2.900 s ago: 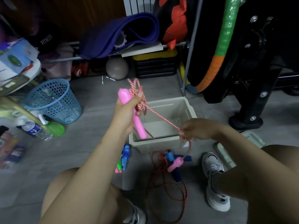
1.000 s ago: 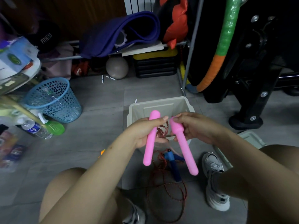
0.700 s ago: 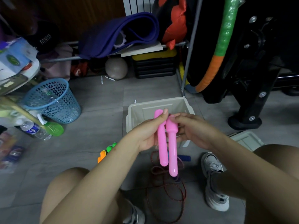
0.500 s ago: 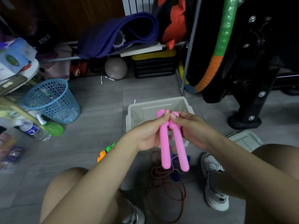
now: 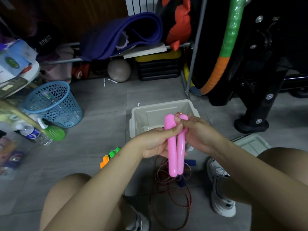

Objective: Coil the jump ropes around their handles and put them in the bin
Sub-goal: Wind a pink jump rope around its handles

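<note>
I see left hand (image 5: 155, 142) and right hand (image 5: 198, 135) gripping two pink handles (image 5: 175, 152) together above the bin (image 5: 138, 117) | red rope (image 5: 170, 197) on floor | bag (image 5: 45, 40) reads "FITNESS"

Two pink handles (image 5: 175, 152), one beige bin (image 5: 138, 117) at centre, one bin lid (image 5: 251, 144) at right, one blue mesh basket (image 5: 53, 105) at left, one grey ball (image 5: 118, 70), two white sneakers (image 5: 220, 189), one purple mat (image 5: 120, 34) at top.

Pink handles (image 5: 175, 152) together above bin (image 5: 150, 112)
</note>
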### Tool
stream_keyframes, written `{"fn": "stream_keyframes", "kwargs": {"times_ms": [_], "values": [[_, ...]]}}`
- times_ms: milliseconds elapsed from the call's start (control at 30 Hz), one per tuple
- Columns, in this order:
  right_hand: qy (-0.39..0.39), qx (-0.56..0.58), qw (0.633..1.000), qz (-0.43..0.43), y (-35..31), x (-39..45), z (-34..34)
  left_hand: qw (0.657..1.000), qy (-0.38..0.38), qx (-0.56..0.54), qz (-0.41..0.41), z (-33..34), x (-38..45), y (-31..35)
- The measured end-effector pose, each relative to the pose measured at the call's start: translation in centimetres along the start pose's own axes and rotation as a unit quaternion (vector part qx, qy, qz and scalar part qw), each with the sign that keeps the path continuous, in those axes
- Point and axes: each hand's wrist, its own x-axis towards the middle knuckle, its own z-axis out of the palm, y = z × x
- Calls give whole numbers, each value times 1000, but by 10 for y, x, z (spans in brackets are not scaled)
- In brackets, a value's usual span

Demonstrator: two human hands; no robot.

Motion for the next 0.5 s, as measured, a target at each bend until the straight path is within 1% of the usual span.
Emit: {"fn": "stream_keyframes", "kwargs": {"times_ms": [67, 133, 233, 300, 400, 500], "values": [[31, -14, 999, -7, -1, 1, -1, 999, 14, -46, 20, 5, 2, -5], [53, -7, 998, -39, -3, 3, -2, 997, 33, -57, 36, 10, 5, -10], [85, -25, 994, -68, -5, 5, -5, 995, 57, -55, 57, 13, 5, -11], [82, -65, 992, -70, -5, 5, -6, 996, 61, -31, 65, 12, 2, -7], [38, -116, 991, -60, -6, 0, -5, 999, 31, -2, 41, 9, -5, -1], [38, -94, 994, -42, -4, -2, -3, 1000, -13, -6, -1, 7, -9, 3]]}}
